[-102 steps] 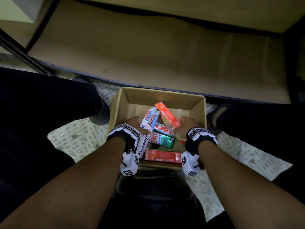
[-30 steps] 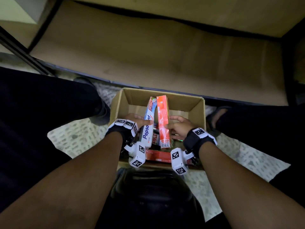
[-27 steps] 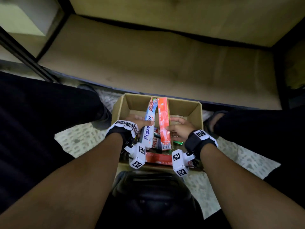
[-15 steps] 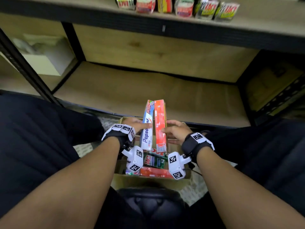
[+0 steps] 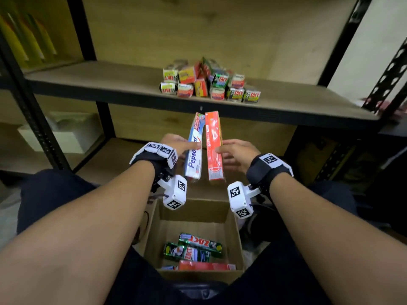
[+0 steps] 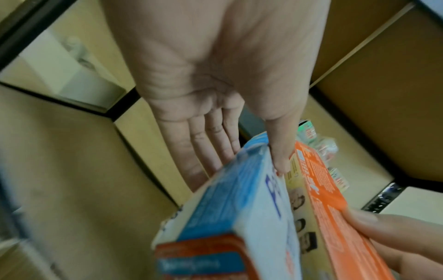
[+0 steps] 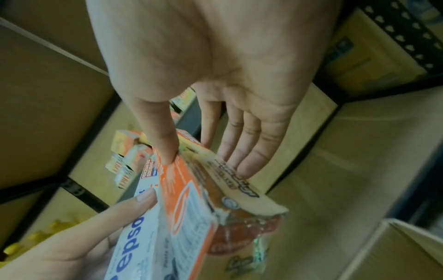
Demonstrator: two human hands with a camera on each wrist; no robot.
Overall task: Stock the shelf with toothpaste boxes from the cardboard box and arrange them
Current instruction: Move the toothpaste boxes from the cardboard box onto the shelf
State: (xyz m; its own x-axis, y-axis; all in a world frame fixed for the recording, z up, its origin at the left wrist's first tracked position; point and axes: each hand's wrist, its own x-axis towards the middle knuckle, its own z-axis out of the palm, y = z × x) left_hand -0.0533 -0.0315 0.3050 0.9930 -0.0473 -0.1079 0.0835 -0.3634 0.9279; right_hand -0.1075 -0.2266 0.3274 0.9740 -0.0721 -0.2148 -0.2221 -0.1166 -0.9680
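My left hand [image 5: 176, 146] pinches a white and blue Pepsodent box [image 5: 195, 148], thumb on top and fingers beneath, as the left wrist view shows on the same Pepsodent box [image 6: 227, 208]. My right hand [image 5: 235, 153] grips an orange toothpaste box [image 5: 213, 148] the same way; this orange box [image 7: 187, 199] lies against the Pepsodent one. Both boxes point at the middle shelf [image 5: 99, 80], just below its front edge. Lower down, the open cardboard box [image 5: 191, 209] holds several toothpaste boxes [image 5: 193, 249].
A stacked group of toothpaste boxes [image 5: 209, 82] sits mid-shelf, with bare board on both sides. Black uprights [image 5: 30, 111] frame the rack. A white container [image 5: 63, 135] stands on the lower left shelf. My legs flank the cardboard box.
Both hands have lifted the two boxes out of the cardboard box and up toward the middle shelf. The head view has tilted up, bringing the stocked shelf into sight.
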